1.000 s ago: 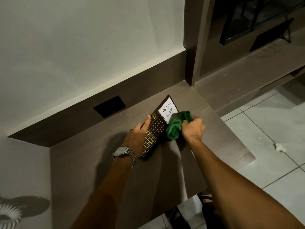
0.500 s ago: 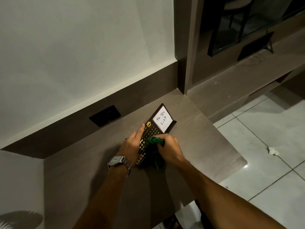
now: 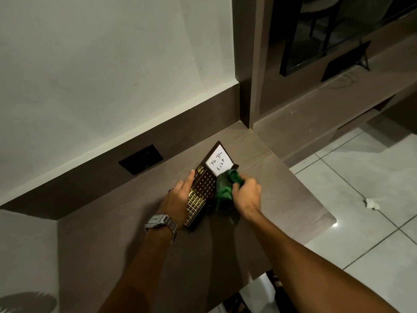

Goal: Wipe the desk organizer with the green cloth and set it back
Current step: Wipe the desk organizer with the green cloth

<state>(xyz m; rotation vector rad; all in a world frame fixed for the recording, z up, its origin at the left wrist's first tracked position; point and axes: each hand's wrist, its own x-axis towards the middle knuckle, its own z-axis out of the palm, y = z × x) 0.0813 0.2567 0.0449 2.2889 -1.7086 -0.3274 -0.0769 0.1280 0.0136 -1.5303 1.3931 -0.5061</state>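
Observation:
The desk organizer (image 3: 204,186) is a dark slab with gold calendar numbers and a white "To Do List" note, tilted on the wooden desk (image 3: 135,245). My left hand (image 3: 177,199), with a metal watch on the wrist, grips its left edge. My right hand (image 3: 246,195) holds the bunched green cloth (image 3: 226,187) against the organizer's right side, just below the note. The cloth hides part of the organizer's right edge.
A black wall socket (image 3: 141,159) sits in the dark back panel behind the desk. A vertical wooden partition (image 3: 255,64) stands at the desk's far right corner. The desk's right edge drops to a white tiled floor (image 3: 361,188) with a scrap of paper (image 3: 372,203).
My right hand has slid the green cloth up the organizer from its lower face toward the white note. My left hand stays on the left edge.

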